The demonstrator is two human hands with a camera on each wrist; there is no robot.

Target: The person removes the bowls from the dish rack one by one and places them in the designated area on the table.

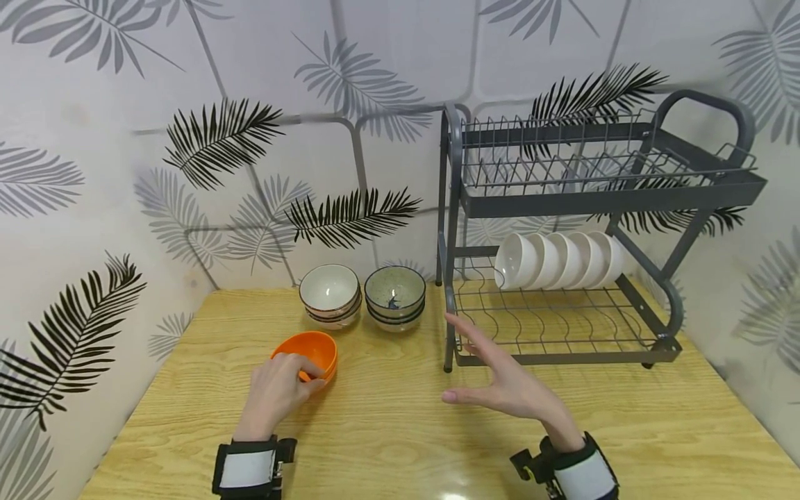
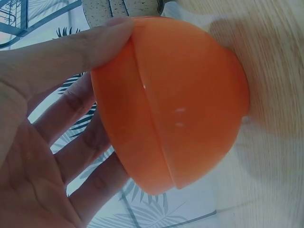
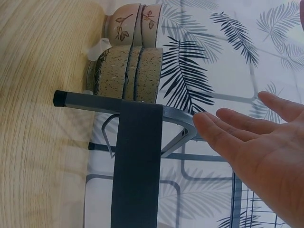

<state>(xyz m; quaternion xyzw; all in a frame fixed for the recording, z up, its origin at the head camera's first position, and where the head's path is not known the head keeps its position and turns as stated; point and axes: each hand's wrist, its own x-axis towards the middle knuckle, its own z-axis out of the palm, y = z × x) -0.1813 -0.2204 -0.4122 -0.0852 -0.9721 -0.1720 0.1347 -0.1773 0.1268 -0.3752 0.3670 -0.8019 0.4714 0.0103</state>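
Note:
My left hand is at a stack of nested orange bowls on the left part of the table. In the left wrist view the thumb lies on the rim of the orange bowls, with the fingers behind it, so the hand pinches the stack's edge. The foot of the lower bowl faces the wood, close against it. My right hand hovers in front of the dish rack, thumb and fingers spread apart and holding nothing. The right wrist view has its straight fingers beside the rack's grey frame.
Behind the orange bowls stand a stack of white bowls with floral sides and a stack of speckled bowls. Several white bowls lean in a row on the rack's lower tier. A patterned wall closes off the back.

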